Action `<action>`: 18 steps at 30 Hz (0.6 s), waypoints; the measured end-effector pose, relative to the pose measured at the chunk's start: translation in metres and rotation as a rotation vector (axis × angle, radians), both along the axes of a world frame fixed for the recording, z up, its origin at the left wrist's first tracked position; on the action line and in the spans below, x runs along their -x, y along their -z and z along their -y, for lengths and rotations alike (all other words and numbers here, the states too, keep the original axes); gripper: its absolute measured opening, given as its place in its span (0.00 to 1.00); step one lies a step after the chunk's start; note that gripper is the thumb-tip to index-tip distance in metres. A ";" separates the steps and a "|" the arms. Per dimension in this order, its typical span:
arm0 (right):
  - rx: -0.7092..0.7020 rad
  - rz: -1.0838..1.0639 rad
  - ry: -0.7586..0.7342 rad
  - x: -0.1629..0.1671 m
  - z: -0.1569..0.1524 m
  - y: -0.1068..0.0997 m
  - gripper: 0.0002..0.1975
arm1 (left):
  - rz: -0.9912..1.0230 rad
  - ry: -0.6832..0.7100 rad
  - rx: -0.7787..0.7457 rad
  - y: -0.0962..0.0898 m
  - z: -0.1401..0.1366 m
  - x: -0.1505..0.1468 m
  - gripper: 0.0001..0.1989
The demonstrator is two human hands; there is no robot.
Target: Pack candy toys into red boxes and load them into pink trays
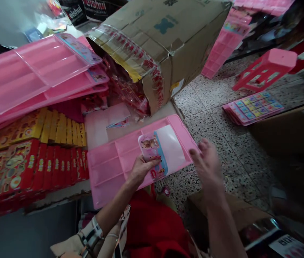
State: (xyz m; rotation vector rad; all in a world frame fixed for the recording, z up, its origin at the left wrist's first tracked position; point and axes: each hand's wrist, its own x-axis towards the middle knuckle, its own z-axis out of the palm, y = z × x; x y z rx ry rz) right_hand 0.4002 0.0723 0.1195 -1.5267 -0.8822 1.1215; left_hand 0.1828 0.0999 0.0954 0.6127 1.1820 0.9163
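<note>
A pink plastic compartment tray [106, 161] lies at a slant in front of me, partly over the edge of the work surface. Over its upper end is a printed label sheet [152, 141], with a cartoon animal and a blue band beside a white area. My left hand [141, 168] pinches this label, thumb on its printed face and the other fingers hidden beneath. Just off the tray's right corner is my right hand [208, 165], slightly blurred, fingers apart and nothing seen in them.
Left are stacked pink trays [12, 75], with red boxes [47, 161] and yellow boxes [60, 125] below. Behind stands an open cardboard carton [189, 46] holding red plastic packets. A pink stool [272, 64] and printed sheets [256, 107] are at right.
</note>
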 end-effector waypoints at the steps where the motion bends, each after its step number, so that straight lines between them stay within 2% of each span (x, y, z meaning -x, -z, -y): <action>1: 0.112 -0.121 -0.049 0.008 -0.020 0.012 0.38 | 0.004 0.011 0.020 0.000 0.003 -0.003 0.22; 4: 0.378 -0.419 -0.155 0.022 -0.056 0.047 0.36 | -0.010 0.025 0.053 -0.001 0.003 -0.005 0.25; 7: 0.415 -0.478 -0.156 0.018 -0.064 0.064 0.29 | -0.050 -0.036 0.015 -0.004 -0.014 0.014 0.30; 10: 0.398 -0.464 -0.205 0.007 -0.068 0.064 0.27 | -0.103 -0.024 0.058 -0.010 -0.040 0.045 0.28; 13: 0.395 -0.422 -0.282 0.003 -0.076 0.055 0.27 | -0.166 0.115 0.109 -0.018 -0.060 0.069 0.27; 16: 0.372 -0.374 -0.313 0.005 -0.084 0.050 0.27 | -0.188 0.249 0.144 -0.024 -0.069 0.080 0.32; 18: 0.358 -0.344 -0.337 0.006 -0.087 0.050 0.27 | -0.179 0.290 0.164 -0.023 -0.072 0.082 0.34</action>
